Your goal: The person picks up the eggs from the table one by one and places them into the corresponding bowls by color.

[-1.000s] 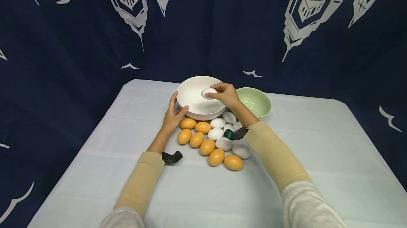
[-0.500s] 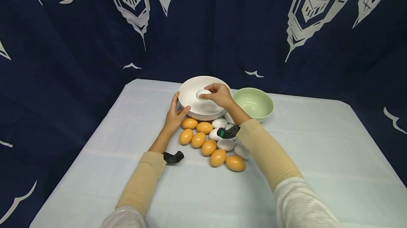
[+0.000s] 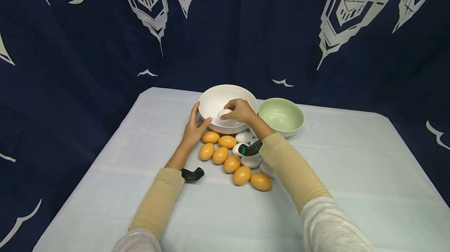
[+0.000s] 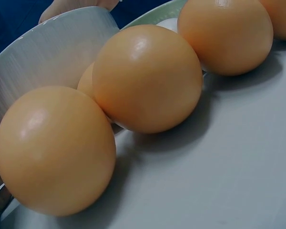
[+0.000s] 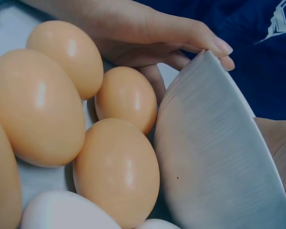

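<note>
A white bowl (image 3: 212, 99) stands toward the back of the table. My left hand (image 3: 192, 130) grips its left side; in the right wrist view the thumb lies on the rim of the bowl (image 5: 214, 138) with fingers under it. Inside the bowl, low over its floor, my right hand (image 3: 242, 112) pinches a white egg (image 3: 223, 114) between thumb and fingers. Several brown eggs (image 3: 220, 155) lie in front of the bowl on the cloth. Beside them are several white eggs (image 3: 250, 161), partly hidden by the right wrist and forearm.
A light green bowl (image 3: 281, 116) stands right of the white one, close to it. White cloth covers the table (image 3: 351, 158). Behind hangs a dark blue curtain (image 3: 211, 49) with white prints. Black wrist cameras (image 3: 192, 175) sit on both wrists.
The right hand has moved left across the white bowl and then lower into it, carrying the white egg. The left hand keeps its hold on the bowl. The view has shifted slightly.
</note>
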Demonstrator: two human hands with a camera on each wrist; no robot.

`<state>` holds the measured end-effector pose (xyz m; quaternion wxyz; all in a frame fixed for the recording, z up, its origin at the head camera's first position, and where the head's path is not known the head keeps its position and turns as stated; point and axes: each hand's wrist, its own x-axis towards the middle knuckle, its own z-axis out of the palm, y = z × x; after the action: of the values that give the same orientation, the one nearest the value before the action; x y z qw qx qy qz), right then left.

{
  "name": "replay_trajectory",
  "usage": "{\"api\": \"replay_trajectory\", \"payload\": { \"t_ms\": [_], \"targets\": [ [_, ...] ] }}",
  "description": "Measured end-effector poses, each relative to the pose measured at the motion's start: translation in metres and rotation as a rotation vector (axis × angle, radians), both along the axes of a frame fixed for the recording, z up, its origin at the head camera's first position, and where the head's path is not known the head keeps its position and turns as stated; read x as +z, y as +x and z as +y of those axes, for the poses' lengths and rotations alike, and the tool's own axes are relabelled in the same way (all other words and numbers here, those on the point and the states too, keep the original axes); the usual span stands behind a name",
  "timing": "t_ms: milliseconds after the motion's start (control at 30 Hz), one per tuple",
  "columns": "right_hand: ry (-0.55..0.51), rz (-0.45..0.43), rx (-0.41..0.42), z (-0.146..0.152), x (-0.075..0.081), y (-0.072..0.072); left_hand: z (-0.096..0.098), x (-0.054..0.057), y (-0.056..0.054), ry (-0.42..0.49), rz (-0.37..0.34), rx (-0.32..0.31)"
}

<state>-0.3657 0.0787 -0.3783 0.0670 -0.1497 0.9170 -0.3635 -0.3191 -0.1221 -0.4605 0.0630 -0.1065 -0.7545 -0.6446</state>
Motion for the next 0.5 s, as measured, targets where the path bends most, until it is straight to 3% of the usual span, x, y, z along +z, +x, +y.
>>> {"api": "replay_trajectory", "payload": {
  "t_ms": [267,500],
  "targets": [
    [0.167,-0.011,0.080,-0.0008,-0.0016,-0.0015,0.0021,0.0027,0.0007,-0.006,-0.007,-0.003],
    [0.202,-0.010,0.121,-0.0047,-0.0008,0.0006,-0.0003,0.0032,0.0022,-0.020,-0.015,0.001]
  ]
}}
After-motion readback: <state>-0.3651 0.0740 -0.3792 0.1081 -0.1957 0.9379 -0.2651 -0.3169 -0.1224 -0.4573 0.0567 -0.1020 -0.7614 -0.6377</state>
